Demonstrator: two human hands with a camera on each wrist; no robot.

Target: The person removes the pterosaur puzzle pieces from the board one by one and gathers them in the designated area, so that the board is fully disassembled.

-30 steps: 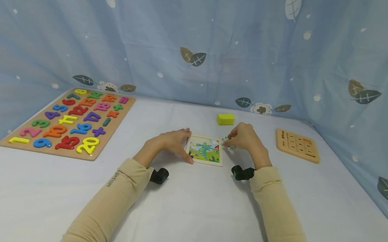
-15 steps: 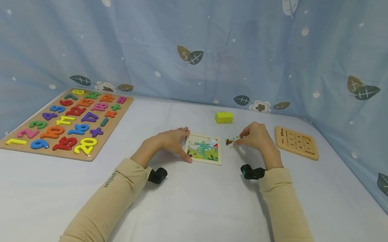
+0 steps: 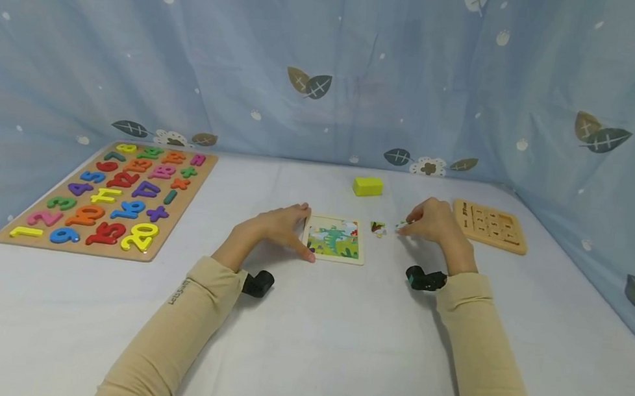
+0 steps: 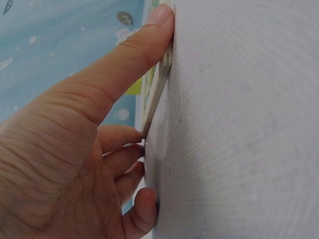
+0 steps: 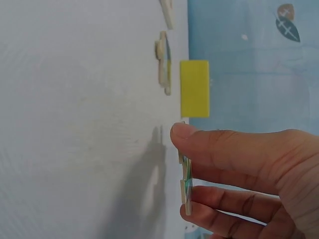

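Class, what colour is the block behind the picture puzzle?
Yellow; the block shows best in the head view.

The puzzle (image 3: 334,238) shows teal, green and red, the block (image 3: 368,187) plain yellow, the curtain (image 3: 222,50) leaf-printed blue.

The head view looks forward and down from well behind the left hand (image 3: 281,226) and right hand (image 3: 437,222). Each wrist view sits close by its own hand, rolled sideways, facing past it to the curtain (image 3: 240,52). Head and right wrist views share the block (image 3: 368,187), beyond the right hand.
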